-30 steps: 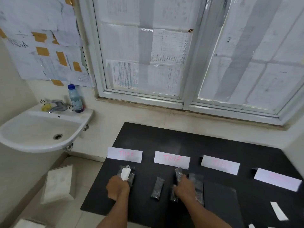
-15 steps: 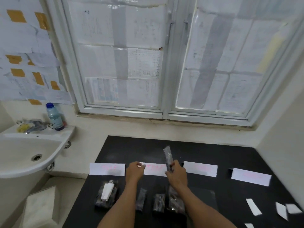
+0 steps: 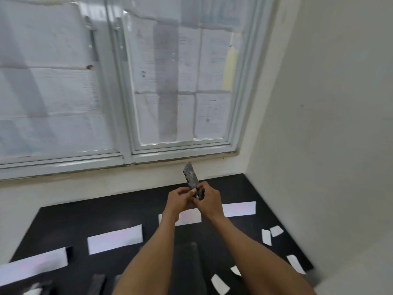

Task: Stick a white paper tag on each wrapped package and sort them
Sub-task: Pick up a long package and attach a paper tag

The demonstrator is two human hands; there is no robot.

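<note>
Both hands, left hand (image 3: 178, 199) and right hand (image 3: 207, 200), pinch the wrapped package's (image 3: 190, 176) lower end, which rises upright above their fingers.

Office: papered window (image 3: 161, 81), black table (image 3: 119, 211)

Black table (image 3: 102, 218): 4 white label strips (image 3: 114, 239), 5 sm tags (image 3: 266, 237) on rt.

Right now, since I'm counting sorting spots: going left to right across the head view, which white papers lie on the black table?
first long label strip → second long label strip → third long label strip → fourth long label strip → pair of small tags → lone small tag near the right edge.
</note>
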